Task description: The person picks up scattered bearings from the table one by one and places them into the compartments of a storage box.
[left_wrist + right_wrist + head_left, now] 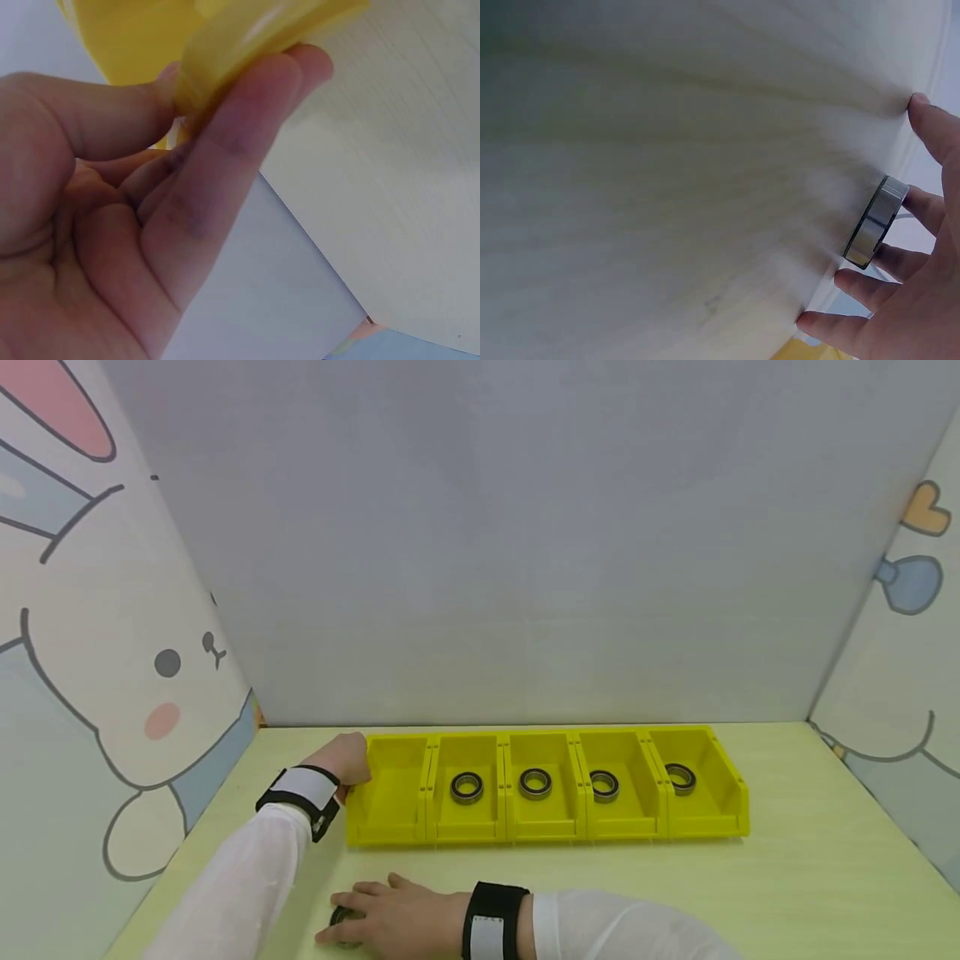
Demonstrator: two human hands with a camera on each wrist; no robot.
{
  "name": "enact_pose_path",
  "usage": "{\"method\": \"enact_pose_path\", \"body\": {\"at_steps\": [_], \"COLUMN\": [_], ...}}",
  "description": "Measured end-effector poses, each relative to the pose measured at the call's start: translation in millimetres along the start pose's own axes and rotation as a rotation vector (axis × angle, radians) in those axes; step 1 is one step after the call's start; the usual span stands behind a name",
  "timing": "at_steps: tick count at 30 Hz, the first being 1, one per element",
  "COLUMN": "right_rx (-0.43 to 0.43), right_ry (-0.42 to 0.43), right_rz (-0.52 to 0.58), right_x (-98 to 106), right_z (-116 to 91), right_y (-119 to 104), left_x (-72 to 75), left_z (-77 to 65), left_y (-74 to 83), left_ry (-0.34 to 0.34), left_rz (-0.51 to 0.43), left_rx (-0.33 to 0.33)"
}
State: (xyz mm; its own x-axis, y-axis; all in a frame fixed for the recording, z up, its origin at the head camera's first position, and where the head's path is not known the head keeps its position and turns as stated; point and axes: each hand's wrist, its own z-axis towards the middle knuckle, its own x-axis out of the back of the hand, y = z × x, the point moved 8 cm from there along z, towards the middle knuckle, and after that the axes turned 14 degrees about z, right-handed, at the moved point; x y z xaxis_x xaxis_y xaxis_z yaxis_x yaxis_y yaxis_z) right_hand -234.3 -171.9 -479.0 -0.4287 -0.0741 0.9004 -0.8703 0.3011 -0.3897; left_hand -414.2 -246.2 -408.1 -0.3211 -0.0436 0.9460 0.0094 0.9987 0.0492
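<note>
A row of yellow storage bins [543, 828] stands on the table, and my left hand [347, 758] pinches the rim of its left end. In the left wrist view, thumb and fingers close on that yellow plastic edge [225, 56]. Down at the front, my right hand [408, 917] lies palm down with fingers spread over a ball bearing [339, 917]. The right wrist view has this bearing [876, 223] flat on the table, two fairly straight fingers touching it and the thumb [922, 112] apart from it on the table.
The leftmost bin [390, 785] has nothing in it. Each bin to its right holds one bearing, such as this one [456, 787] and this middle bearing [535, 796]. A grey wall [510, 568] rises behind the pale table [810, 860]; cartoon panels [112, 652] flank it.
</note>
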Motion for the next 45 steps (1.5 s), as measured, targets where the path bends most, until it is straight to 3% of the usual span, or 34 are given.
{"method": "enact_pose_path", "body": {"at_steps": [11, 15, 28, 32, 39, 45], "right_rx": [0.089, 0.117, 0.099, 0.095, 0.077, -0.004], "right_ry": [0.023, 0.045, -0.010, 0.017, 0.136, 0.167], "right_rz": [-0.034, -0.099, -0.191, -0.255, -0.417, -0.374], "right_x": [14, 19, 26, 41, 86, 106], "right_z": [8, 10, -6, -14, -23, -21], "right_y": [-9, -12, -9, -10, -8, 16], "left_x": [0.5, 1.3, -0.8, 0.3, 2.5, 1.5], "left_z": [-2.4, -2.1, -5.0, -7.5, -8.8, -7.4], "left_y": [0.8, 0.3, 5.9, 8.4, 10.6, 8.0], "left_ry": [0.001, 0.006, -0.002, 0.009, 0.021, 0.007], "left_rz": [-0.001, 0.011, -0.007, -0.019, -0.056, -0.044], "left_rx": [0.006, 0.001, -0.009, -0.022, -0.049, -0.035]}}
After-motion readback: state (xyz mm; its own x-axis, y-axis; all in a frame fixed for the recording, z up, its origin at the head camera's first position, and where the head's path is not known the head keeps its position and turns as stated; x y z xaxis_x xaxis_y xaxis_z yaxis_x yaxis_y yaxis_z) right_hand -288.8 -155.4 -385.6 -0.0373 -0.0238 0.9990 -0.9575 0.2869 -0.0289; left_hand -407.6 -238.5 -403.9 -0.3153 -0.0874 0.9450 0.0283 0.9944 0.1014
